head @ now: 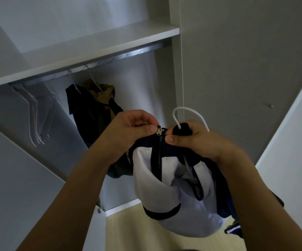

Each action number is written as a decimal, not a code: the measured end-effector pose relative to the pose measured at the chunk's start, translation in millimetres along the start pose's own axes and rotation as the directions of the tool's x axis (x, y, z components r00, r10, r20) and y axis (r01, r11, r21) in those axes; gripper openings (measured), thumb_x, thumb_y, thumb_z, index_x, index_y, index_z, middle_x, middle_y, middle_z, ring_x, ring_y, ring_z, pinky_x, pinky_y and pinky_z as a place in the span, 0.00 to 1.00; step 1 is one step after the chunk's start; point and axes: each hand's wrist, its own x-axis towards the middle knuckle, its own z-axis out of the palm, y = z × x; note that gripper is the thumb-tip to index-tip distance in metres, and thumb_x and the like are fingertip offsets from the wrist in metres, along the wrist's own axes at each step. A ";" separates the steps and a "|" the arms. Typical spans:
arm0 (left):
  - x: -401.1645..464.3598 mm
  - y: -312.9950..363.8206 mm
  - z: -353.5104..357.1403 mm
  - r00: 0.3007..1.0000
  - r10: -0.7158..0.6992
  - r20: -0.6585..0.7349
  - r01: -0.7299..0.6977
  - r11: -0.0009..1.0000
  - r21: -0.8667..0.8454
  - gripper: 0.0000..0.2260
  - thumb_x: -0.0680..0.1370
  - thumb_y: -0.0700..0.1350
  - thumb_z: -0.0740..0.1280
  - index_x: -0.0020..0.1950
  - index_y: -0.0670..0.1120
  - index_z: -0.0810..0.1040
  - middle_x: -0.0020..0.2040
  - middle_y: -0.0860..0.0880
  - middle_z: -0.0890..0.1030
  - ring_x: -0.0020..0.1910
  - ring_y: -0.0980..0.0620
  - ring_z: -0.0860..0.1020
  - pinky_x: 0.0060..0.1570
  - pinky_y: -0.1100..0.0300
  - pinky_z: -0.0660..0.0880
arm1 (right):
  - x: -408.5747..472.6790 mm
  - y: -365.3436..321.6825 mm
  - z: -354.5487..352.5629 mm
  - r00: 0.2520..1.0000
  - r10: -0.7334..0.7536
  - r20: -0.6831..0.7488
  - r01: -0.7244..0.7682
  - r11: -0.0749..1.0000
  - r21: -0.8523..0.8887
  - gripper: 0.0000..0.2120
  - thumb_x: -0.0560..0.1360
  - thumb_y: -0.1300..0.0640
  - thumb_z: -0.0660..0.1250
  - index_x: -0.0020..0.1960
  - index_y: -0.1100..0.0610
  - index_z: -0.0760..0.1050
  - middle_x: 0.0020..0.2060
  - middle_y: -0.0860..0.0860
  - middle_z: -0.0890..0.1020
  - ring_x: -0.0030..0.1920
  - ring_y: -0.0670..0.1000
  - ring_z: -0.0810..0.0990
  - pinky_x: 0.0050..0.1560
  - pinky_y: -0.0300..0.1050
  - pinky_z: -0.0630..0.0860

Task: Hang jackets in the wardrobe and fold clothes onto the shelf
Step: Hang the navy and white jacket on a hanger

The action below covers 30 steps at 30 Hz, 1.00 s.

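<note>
I've got the white-and-navy jacket (166, 180) up at the open wardrobe, just below the rail (110, 57). My left hand (128, 129) is pinched shut on the zip pull (158, 131), my right hand (199, 140) clamped on the collar, where the white hanger (186, 113) hook pokes out. The risk, as I read it: tug the zip too hard and the collar slides off the hanger, or the teeth snag cloth. Two jackets (94, 113) already hang behind.

White-and-navy zip jacket (166, 180) on white hanger (188, 113), collar zipped, bunched
</note>
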 end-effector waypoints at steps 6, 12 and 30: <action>-2.7 2.5 0.8 1.000 -0.002 0.021 0.002 1.000 0.015 0.08 0.74 0.33 0.70 0.43 0.46 0.84 0.42 0.43 0.85 0.41 0.49 0.83 0.43 0.61 0.79 | -0.6 -0.1 -1.1 1.000 -0.002 0.007 0.002 1.000 0.020 0.05 0.71 0.51 0.70 0.37 0.49 0.81 0.34 0.46 0.81 0.40 0.46 0.80 0.47 0.43 0.73; -3.4 3.6 1.1 1.000 -0.006 0.018 0.005 0.999 0.039 0.07 0.74 0.33 0.70 0.44 0.45 0.83 0.43 0.41 0.84 0.42 0.47 0.83 0.45 0.58 0.80 | 0.5 0.0 -1.1 1.000 0.007 -0.006 -0.007 1.000 0.018 0.06 0.70 0.48 0.71 0.38 0.49 0.82 0.35 0.46 0.82 0.41 0.45 0.81 0.48 0.44 0.73; -21.5 -28.0 19.6 0.905 0.380 -0.191 -0.233 0.819 0.525 0.07 0.71 0.41 0.70 0.46 0.50 0.76 0.44 0.54 0.76 0.43 0.57 0.75 0.45 0.70 0.70 | 6.4 5.9 6.7 0.977 0.030 -0.210 -0.013 0.997 0.081 0.06 0.72 0.52 0.70 0.46 0.51 0.82 0.46 0.52 0.85 0.51 0.52 0.84 0.59 0.51 0.77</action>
